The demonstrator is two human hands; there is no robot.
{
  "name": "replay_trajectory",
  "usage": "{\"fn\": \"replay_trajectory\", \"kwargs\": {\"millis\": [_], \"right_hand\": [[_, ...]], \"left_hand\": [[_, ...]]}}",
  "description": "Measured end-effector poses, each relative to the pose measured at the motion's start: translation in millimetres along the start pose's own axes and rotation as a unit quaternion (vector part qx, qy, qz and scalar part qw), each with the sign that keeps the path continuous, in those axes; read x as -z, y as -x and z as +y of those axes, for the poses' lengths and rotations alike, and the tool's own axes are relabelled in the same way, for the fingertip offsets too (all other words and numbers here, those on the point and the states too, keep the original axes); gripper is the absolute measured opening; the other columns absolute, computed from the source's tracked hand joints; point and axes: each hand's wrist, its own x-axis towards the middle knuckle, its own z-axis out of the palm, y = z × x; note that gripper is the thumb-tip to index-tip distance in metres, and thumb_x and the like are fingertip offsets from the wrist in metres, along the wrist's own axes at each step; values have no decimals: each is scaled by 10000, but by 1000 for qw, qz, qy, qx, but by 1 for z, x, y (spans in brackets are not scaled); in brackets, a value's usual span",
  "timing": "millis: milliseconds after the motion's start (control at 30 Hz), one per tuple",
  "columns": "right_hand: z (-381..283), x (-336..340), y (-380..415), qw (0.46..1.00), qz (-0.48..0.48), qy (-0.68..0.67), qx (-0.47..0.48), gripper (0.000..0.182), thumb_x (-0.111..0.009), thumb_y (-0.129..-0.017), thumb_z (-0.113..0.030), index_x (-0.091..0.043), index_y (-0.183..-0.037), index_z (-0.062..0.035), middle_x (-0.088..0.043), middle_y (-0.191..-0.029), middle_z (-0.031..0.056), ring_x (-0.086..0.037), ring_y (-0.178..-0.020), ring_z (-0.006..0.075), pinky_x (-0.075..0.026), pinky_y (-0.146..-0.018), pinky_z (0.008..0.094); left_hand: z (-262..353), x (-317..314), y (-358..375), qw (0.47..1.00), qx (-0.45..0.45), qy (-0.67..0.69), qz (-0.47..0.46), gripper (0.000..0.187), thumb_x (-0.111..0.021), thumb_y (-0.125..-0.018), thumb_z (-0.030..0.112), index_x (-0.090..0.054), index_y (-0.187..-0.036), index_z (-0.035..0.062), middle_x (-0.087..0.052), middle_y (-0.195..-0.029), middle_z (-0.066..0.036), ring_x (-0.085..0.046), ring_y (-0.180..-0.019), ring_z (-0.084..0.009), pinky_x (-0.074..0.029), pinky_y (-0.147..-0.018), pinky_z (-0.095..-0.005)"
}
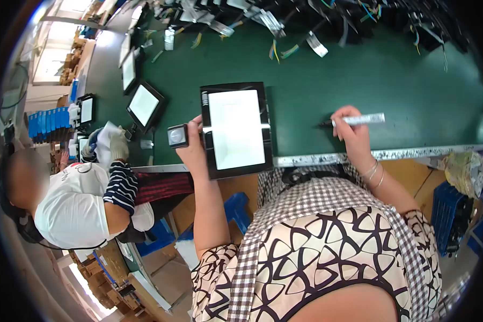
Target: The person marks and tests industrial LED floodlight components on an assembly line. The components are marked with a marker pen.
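My left hand is closed on the left edge of a floodlight, a flat black-framed lamp with a bright white panel. Its lower edge reaches over the front of the green table. A small black box with a pale, lens-like face juts out to the left beside my fingers; how it is fixed to the lamp is hidden. In my right hand is a white marker, pinched between thumb and fingers. Its dark end points left, over the green tabletop, apart from the floodlight.
A green table with a worn metal edge spans the view. Black lamps with loose wires and white labels crowd its far side. Another floodlight lies left, near a co-worker in gloves. A blue crate stands right.
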Motion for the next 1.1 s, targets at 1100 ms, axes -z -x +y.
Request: {"fn": "replay_trajectory", "kwargs": {"millis": [1100], "right_hand": [[5,-16,9,989,-133,53,38,40,-563,-833,-67,-540,-809,-45,-451,-679,-56,-394,-609,8,-318,-519,181]], "left_hand": [[16,-63,55,994,-37,-106,-14,195,-629,-866,164,-653,-911,-25,-670,-851,-80,-629,-752,-124,-482,-584,-222]]}}
